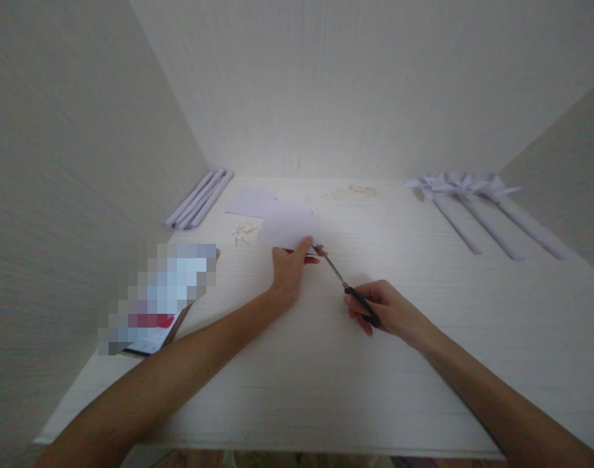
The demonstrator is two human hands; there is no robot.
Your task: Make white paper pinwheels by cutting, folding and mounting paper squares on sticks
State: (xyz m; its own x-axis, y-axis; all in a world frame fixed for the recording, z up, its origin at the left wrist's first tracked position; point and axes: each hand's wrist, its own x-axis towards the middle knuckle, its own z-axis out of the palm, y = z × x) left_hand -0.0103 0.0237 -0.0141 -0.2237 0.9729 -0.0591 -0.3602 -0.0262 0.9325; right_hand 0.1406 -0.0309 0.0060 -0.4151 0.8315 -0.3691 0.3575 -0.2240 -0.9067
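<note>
Head view: left hand (pixel 290 270) pinches paper sheet (pixel 290 226), right hand (pixel 382 311) grips scissors (pixel 348 287), blade tips hidden.

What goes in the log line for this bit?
left hand: holds paper sheet | right hand: scissors at sheet edge | table

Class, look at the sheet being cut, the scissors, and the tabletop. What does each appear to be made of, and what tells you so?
The pale lilac sheet in the left hand looks like thin matte paper: flat, crisp edges. The black-handled scissors in the right hand seem to have shiny metal blades and probably plastic handles. The whitish table shows faint grain lines, likely wood-look laminate or painted wood.
</note>
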